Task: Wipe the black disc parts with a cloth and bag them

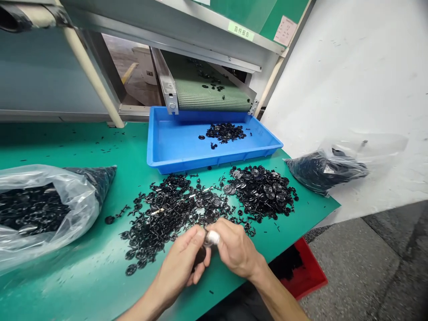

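My left hand (183, 257) is closed around a dark round part (199, 258), near the table's front edge. Beside it, my right hand (236, 249) is curled, its thumb covered by something whitish and shiny (212, 238). The fingertips of both hands meet; what lies between them is too small and blurred to make out. Just beyond them spreads a pile of small black plastic parts (174, 205). More black discs are heaped (267, 191) to the right of that pile.
A blue tray (174, 158) with black parts sits below a green conveyor belt (214, 100). Open plastic bags of black pieces lie at left (83, 196) and right (327, 171). A red bin (310, 276) stands below the green table's (110, 285) right edge.
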The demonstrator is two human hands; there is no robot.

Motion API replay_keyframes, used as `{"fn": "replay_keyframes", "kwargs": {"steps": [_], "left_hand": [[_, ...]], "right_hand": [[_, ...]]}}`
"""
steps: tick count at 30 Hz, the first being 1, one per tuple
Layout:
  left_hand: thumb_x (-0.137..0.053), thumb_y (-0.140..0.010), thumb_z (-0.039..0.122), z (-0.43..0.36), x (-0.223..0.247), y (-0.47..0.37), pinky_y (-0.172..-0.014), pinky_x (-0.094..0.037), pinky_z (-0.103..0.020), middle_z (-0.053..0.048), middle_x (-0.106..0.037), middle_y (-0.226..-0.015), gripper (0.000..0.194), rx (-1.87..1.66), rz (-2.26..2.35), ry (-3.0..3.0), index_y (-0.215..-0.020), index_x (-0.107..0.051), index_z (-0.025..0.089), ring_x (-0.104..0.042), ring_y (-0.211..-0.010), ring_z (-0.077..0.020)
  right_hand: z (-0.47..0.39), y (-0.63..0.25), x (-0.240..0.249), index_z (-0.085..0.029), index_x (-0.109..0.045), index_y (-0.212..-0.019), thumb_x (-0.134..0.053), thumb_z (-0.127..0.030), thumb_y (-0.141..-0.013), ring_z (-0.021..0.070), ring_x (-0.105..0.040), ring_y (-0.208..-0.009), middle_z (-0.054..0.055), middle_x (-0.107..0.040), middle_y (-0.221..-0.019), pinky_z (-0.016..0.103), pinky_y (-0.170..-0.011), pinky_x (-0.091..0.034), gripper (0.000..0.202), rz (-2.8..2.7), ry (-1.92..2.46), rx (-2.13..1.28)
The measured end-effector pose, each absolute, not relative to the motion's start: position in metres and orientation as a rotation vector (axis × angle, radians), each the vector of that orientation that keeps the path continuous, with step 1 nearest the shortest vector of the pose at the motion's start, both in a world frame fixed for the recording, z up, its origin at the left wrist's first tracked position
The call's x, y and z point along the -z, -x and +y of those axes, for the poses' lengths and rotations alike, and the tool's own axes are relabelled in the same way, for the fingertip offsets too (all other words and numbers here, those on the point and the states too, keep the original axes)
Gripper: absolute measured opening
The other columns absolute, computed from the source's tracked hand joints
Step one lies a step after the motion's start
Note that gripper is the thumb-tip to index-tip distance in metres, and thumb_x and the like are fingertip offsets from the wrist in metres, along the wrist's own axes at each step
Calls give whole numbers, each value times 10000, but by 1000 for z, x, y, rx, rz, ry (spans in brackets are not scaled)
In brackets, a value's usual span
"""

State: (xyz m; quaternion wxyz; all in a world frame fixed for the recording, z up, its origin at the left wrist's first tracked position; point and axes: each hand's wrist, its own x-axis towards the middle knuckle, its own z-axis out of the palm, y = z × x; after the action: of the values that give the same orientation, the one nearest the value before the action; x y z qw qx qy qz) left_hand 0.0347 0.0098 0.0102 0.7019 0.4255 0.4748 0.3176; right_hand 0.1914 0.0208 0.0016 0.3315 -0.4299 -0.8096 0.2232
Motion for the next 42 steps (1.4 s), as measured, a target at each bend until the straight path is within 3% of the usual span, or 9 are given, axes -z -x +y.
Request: {"fn": "replay_keyframes", "kwargs": {"steps": [3,5,9,12,15,19,29,35,42], "left_hand": [[-497,-876,580,9,-11,-36,-322,-226,-153,33,-536,-437,455,-656,1013,-979,-652,-513,185,-358,-289,-49],[-535,-861,568,11,-10,-35,-311,-235,-148,16,-588,-493,429,-686,956,-914,-679,-524,179,-405,-299,-50],[-619,-840,491,17,-6,-30,-295,-294,-133,-8,-668,-669,328,-759,849,-748,-944,-586,182,-541,-371,-80],[-610,-865,436,20,-7,-26,-284,-305,-124,-20,-671,-717,319,-789,817,-650,-1064,-582,188,-549,-398,-80],[-596,-879,423,22,-11,-23,-282,-334,-123,-37,-661,-793,271,-852,796,-577,-981,-623,173,-543,-458,-77],[-570,-889,463,24,-15,-22,-307,-402,-136,-56,-657,-881,303,-907,779,-531,-851,-630,168,-602,-594,-115],[-544,-882,543,18,-9,-34,-291,-190,-121,53,-500,-479,396,-732,914,-741,-724,-526,180,-330,-326,-33],[-498,-904,539,16,-6,-33,-299,-186,-119,73,-494,-501,385,-735,977,-843,-717,-462,204,-318,-317,-30],[-455,-913,551,18,-2,-33,-285,-181,-124,81,-436,-467,406,-767,1047,-854,-694,-465,209,-304,-313,-45]], "right_hand": [[31,-193,0,-176,-582,-871,-377,-116,-882,135,-537,-663,16,-580,-755,242,-630,-437,214,-2061,1123,-682],[43,-195,-4,-175,-595,-925,-381,-69,-853,135,-560,-713,19,-601,-811,238,-675,-443,250,-2064,1160,-672],[75,-197,-18,-163,-618,-1089,-385,-37,-845,173,-577,-856,76,-594,-999,270,-762,-441,360,-2088,1488,-380],[94,-194,-25,-192,-657,-1020,-444,-97,-876,173,-564,-785,62,-579,-952,262,-686,-423,274,-2200,1735,-284],[99,-191,-25,-201,-656,-879,-432,-109,-901,155,-530,-706,40,-551,-877,246,-615,-389,243,-2270,1821,-261],[88,-200,-22,-171,-608,-898,-379,-41,-878,150,-520,-730,62,-541,-970,256,-674,-416,264,-2208,1669,-211],[22,-204,-36,-187,-561,-977,-333,-72,-922,165,-563,-883,70,-587,-1037,261,-766,-470,262,-2318,1108,-703],[24,-203,-28,-202,-572,-910,-418,-32,-839,142,-535,-787,20,-575,-894,246,-726,-443,239,-2192,1147,-770],[29,-195,-13,-195,-548,-924,-409,-69,-851,132,-515,-701,1,-564,-803,239,-659,-412,202,-2106,1096,-807]]}}
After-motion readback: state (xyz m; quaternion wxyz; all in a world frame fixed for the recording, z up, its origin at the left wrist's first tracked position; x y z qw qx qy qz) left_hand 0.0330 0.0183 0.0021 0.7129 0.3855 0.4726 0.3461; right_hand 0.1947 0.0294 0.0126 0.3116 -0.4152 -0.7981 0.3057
